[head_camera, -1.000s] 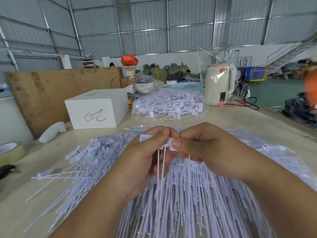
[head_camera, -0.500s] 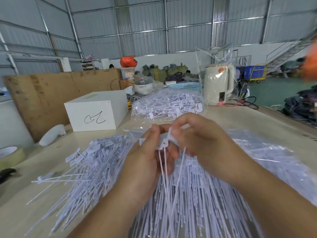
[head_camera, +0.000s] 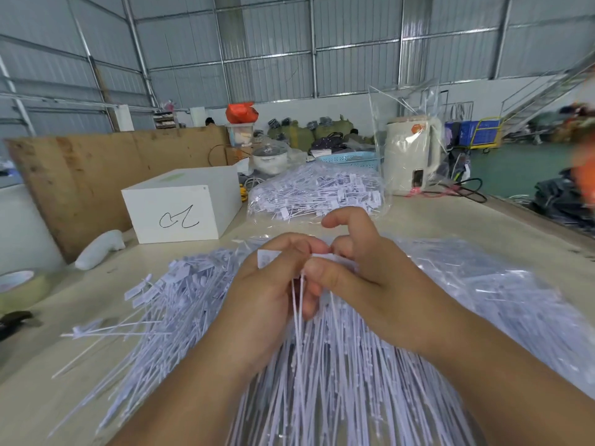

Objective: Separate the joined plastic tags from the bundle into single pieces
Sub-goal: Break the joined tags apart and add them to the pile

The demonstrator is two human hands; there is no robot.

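Currently mid-separation: left hand (head_camera: 270, 284) and right hand (head_camera: 360, 278) each pinch the joined tags (head_camera: 317, 256) at their heads, above the bundle (head_camera: 338, 365) at 6 o'clock on tabletop (head_camera: 434, 220). Next: snap one free.

Corrugated metal walls (head_camera: 354, 43), green floor (head_camera: 515, 169), beige worktable (head_camera: 450, 220).
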